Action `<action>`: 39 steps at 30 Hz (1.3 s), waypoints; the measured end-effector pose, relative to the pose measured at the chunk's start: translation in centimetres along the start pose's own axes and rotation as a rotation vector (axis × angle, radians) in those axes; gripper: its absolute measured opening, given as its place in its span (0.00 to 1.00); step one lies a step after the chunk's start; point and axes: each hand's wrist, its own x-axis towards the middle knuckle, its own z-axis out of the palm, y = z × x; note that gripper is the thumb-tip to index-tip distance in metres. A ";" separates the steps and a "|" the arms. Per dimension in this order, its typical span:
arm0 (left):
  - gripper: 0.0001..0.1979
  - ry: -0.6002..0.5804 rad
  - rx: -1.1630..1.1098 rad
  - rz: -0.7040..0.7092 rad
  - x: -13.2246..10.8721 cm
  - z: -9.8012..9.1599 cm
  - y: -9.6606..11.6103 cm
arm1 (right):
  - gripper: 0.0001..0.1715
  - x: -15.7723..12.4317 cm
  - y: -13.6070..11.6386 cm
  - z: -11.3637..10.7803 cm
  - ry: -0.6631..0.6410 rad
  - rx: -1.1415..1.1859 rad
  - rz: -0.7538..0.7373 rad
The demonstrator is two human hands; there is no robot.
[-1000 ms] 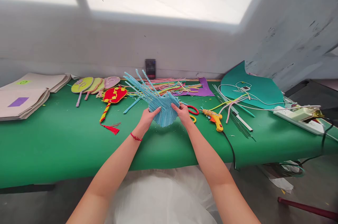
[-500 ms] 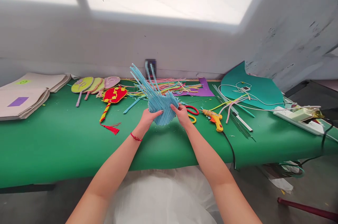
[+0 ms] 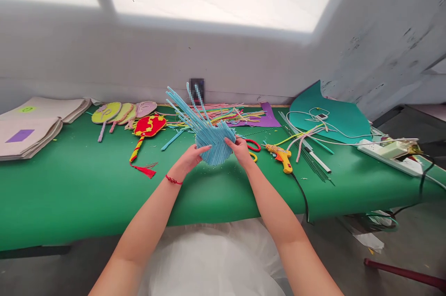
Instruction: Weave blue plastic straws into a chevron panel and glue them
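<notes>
A blue piece made of many pipe cleaners (image 3: 216, 145) is held above the green table, its long loose ends fanning toward the upper left. My left hand (image 3: 192, 156) grips its lower left edge, thumb on top and the other fingers partly hidden. On the right edge, my right hand (image 3: 240, 148) pinches the piece with the thumb over its front. Just beyond my right hand lie scissors with red and yellow handles (image 3: 253, 146). Behind the blue piece is a pile of coloured pipe cleaners (image 3: 244, 114).
A yellow glue gun (image 3: 286, 162) with a black cord lies right of my hands, near thin green wires (image 3: 317, 166). Further right is a white power strip (image 3: 369, 148). A red fan (image 3: 150, 126), several pale fans and large paper pads (image 3: 38, 117) lie left.
The loose ends of the blue piece have spread and shifted left. My left hand has moved slightly left, still holding the edge. The whole view has shifted a little.
</notes>
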 end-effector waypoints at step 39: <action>0.28 0.302 0.058 0.118 0.7 -0.4 -0.6 | 0.25 1.0 -1.1 -2.2 0.148 0.204 -0.098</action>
